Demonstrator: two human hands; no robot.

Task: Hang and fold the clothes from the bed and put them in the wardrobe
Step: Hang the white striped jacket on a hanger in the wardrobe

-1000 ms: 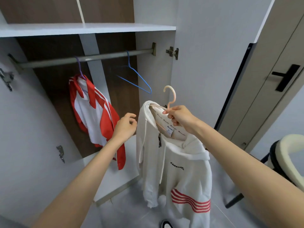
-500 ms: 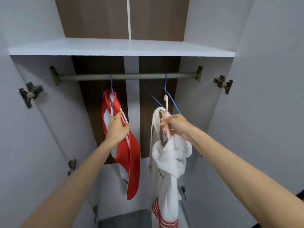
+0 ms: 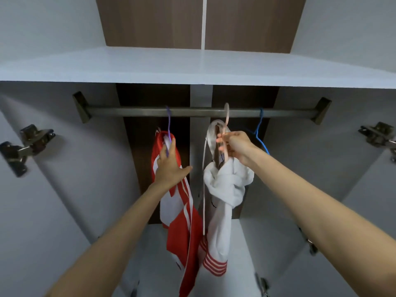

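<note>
Three hangers were at the one rail [image 3: 139, 112], with two garments. On the left, the purple hanger [image 3: 168, 122] carried a red-and-white jacket [image 3: 182, 236]; the left hand [image 3: 169, 168] lay against it, fingers straight, thumb spread. In the middle, the right hand [image 3: 235, 144] gripped the pink hanger [image 3: 226, 116], its hook at the rail, the white hoodie [image 3: 222, 189] hanging below. On the right hung the blue hanger [image 3: 260, 123].

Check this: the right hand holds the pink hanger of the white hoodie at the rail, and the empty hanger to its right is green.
Not green: the head view shows the empty hanger is blue. The rest stands: the right hand holds the pink hanger of the white hoodie at the rail.
</note>
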